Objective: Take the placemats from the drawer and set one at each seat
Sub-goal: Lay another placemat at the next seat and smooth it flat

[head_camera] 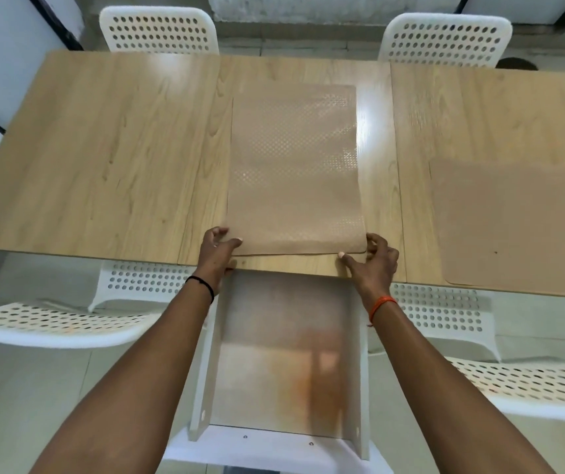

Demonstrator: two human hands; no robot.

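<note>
Head view shows me my left hand point(218, 248) and right hand point(371, 260) pinching the near corners of a placemat point(293, 165) lying mid-table point(103, 148), its long axis running away from me, above the open drawer point(284, 354).

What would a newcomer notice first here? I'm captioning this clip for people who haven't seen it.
First, the two hands: the left hand and right hand pinch the near corners of a tan placemat lying lengthwise at the table's middle. Next, the open white drawer pulled out below the near edge. Another placemat lies at the right, with white perforated chairs around.
</note>
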